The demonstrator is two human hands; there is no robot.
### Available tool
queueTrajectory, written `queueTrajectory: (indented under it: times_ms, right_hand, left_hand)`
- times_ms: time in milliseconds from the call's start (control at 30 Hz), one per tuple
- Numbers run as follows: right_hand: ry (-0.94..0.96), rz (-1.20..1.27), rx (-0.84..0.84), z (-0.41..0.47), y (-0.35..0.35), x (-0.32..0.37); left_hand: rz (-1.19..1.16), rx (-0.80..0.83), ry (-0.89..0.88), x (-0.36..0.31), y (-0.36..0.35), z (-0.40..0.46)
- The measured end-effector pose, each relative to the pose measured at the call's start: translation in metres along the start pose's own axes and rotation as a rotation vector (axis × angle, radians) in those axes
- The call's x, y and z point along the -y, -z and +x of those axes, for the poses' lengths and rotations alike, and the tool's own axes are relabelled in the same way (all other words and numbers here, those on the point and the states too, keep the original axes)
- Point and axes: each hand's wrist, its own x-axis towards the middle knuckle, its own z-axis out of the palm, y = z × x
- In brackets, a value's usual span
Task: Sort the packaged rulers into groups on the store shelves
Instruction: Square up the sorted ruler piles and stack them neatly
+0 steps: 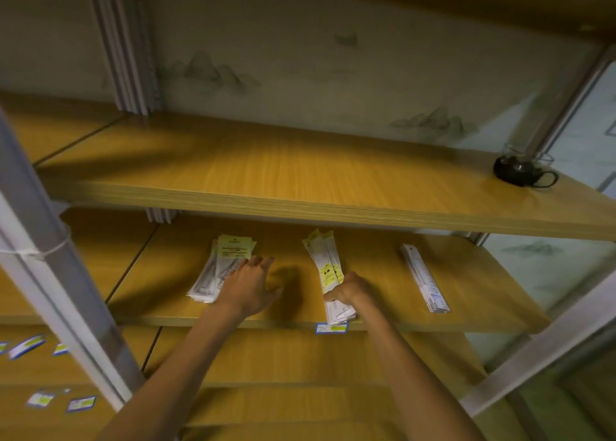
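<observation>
The middle shelf [383, 294], a wide wooden board, carries three groups of packaged rulers. The left pile [220, 270] lies fanned toward the shelf's left part, the middle bundle [325, 260] sits near its centre, and the right stack [423, 277] lies well apart toward its right end. The left hand [248, 282] rests on the left pile, fingers spread flat. The right hand [350, 289] is curled closed around the middle bundle near the shelf's front edge.
</observation>
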Motion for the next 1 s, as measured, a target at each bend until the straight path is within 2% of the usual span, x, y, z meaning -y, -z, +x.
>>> queueTrajectory:
  times_ms: [267, 400, 533, 767, 867, 1000]
  right_hand:
    - [0.012, -0.103, -0.062, 0.006, -0.005, -0.003]
    - [0.021, -0.030, -0.060, 0.008, -0.005, -0.005]
    - [0.118, 0.087, -0.013, 0.009, -0.008, -0.014]
    - [0.278, 0.153, -0.037, 0.005, -0.016, -0.027]
    - [0.304, 0.266, -0.027, 0.008, -0.021, -0.031]
    - [0.377, 0.511, -0.001, 0.011, -0.029, -0.036]
  left_hand:
    - [-0.001, 0.024, 0.002, -0.002, -0.003, 0.004]
    - [-0.020, 0.048, -0.007, -0.006, -0.008, 0.006]
    - [-0.033, 0.056, -0.016, -0.012, -0.014, 0.006]
    - [-0.062, 0.030, -0.031, -0.030, -0.021, 0.007]
    - [-0.198, 0.008, -0.013, -0.041, -0.027, 0.009]
    - [-0.659, 0.012, 0.095, -0.072, -0.036, 0.013]
